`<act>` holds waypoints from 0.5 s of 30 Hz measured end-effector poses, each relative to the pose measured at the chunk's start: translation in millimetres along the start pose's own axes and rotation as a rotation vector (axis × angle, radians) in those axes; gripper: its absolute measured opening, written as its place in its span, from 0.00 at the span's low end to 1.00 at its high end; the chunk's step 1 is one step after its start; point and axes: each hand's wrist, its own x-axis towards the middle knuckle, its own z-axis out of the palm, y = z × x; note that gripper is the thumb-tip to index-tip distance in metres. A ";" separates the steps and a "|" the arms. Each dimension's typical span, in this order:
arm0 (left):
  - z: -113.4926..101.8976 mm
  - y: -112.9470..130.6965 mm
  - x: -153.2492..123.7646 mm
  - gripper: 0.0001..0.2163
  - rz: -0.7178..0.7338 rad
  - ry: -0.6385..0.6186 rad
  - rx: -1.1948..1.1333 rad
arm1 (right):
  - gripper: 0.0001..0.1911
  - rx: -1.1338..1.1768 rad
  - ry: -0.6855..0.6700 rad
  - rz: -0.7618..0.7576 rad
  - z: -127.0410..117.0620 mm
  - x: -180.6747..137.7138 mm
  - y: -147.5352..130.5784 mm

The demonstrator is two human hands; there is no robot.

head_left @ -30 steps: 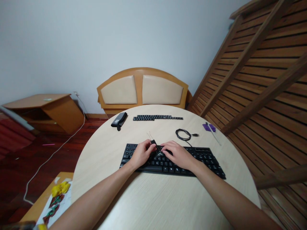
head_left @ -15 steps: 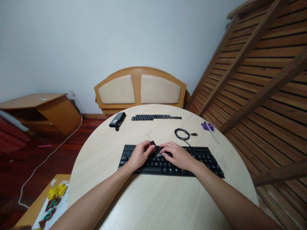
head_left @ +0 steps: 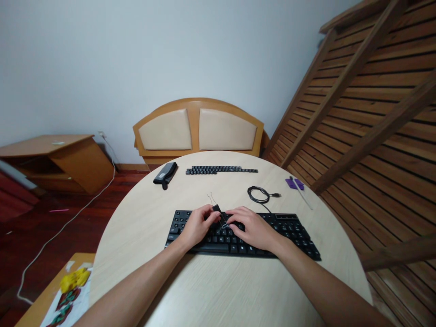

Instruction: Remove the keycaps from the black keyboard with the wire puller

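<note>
A black keyboard (head_left: pixel 211 248) lies on the round table in front of me, with bare key posts showing along its upper left part. My left hand (head_left: pixel 199 225) is closed around the black handle of a wire keycap puller (head_left: pixel 216 208), held tilted over the middle of the keyboard. Two thin wire ends stick up beyond that handle, and the other wires point down at the keys. At those lower wires, my right hand (head_left: pixel 250 227) has its thumb and forefinger bent close together on the wire. Its palm hovers over the keyboard's right half, hiding keys.
Removed keycaps (head_left: pixel 221 170) stand in rows at the table's far side. A dark folded pouch (head_left: pixel 165 173) lies left of them. The coiled USB cable (head_left: pixel 259 195) sits behind the keyboard; a purple item (head_left: pixel 294 183) with a thin pale stick is at the right edge.
The whole view has shifted slightly, so the table sits a little lower. Both hands stay over the keyboard with the keycap puller; their grip looks nearly the same.
</note>
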 end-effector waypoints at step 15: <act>-4.3 5.6 -1.5 0.14 0.022 -0.044 0.009 | 0.08 0.051 -0.021 0.007 7.3 -1.8 -8.8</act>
